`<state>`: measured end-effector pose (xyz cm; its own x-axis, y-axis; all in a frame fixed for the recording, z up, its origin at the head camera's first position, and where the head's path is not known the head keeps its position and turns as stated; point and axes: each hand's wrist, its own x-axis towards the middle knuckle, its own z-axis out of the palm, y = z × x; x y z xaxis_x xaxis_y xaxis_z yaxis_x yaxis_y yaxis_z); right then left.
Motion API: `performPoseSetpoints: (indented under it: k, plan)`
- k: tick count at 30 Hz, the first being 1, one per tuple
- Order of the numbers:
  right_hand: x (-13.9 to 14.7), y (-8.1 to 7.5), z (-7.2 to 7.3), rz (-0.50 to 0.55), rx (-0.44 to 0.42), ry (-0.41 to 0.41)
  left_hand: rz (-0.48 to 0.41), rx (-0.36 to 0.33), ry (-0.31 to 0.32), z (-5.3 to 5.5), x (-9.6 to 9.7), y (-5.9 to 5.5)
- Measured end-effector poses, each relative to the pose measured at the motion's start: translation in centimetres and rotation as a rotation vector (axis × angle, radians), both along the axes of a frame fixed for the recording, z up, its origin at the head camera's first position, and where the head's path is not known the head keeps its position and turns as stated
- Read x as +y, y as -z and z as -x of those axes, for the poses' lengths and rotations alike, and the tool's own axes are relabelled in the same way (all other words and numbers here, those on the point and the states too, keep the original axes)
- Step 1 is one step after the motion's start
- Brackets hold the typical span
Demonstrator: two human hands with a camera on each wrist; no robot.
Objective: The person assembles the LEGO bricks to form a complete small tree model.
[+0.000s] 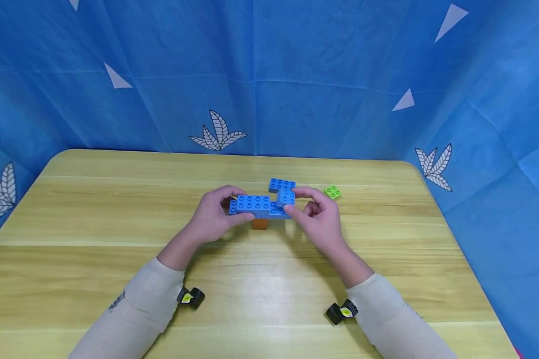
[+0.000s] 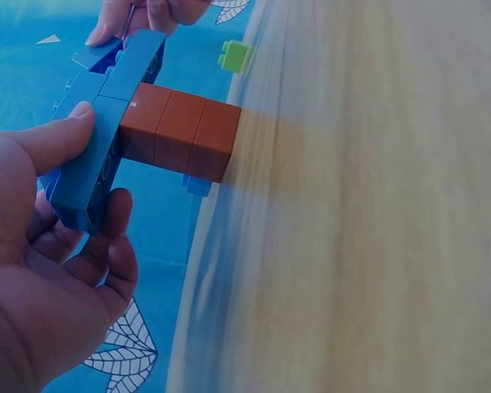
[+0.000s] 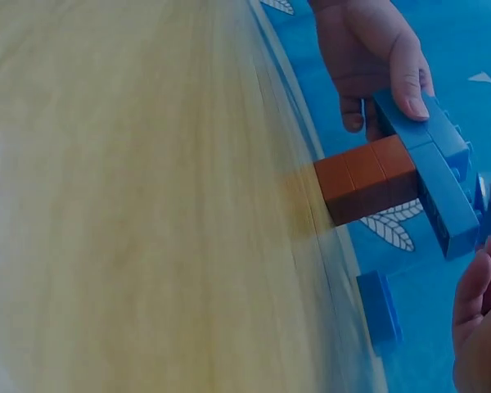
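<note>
A column of three orange-brown bricks [image 2: 180, 131] stands on the table, topped by a crosswise row of blue bricks [image 3: 443, 201]. Another blue brick [image 1: 253, 204] sits on the left part of that row. My left hand [image 1: 208, 219] grips the row's left end, thumb on the near side and fingers beneath and behind. Between thumb and forefinger, my right hand [image 1: 321, 219] pinches a small blue brick [image 1: 285, 197], tilted over the studs of the row's right end. In the right wrist view my right fingers are partly cut off by the frame edge.
On the table behind the build lies a loose blue brick [image 1: 276, 185]. Farther right is a lime-green brick [image 1: 332, 192], close beyond the right hand. A blue patterned cloth [image 1: 296, 99] hangs along the back edge of the wooden table [image 1: 117, 199].
</note>
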<state>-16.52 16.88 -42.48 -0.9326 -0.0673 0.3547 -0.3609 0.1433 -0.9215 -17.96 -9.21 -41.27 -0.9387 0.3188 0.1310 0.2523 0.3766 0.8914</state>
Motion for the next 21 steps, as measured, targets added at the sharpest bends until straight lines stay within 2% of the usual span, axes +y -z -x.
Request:
performPoseSetpoints:
  k: [7, 21]
  plan:
    - [-1.0, -3.0, -1.5, -0.087, 0.059, -0.073, 0.003, 0.003, -0.007, 0.0, 0.1, 0.2]
    - [-1.4, -3.6, -1.3, -0.229, 0.116, -0.12, -0.027, 0.053, -0.018, 0.1, 0.2, 0.3]
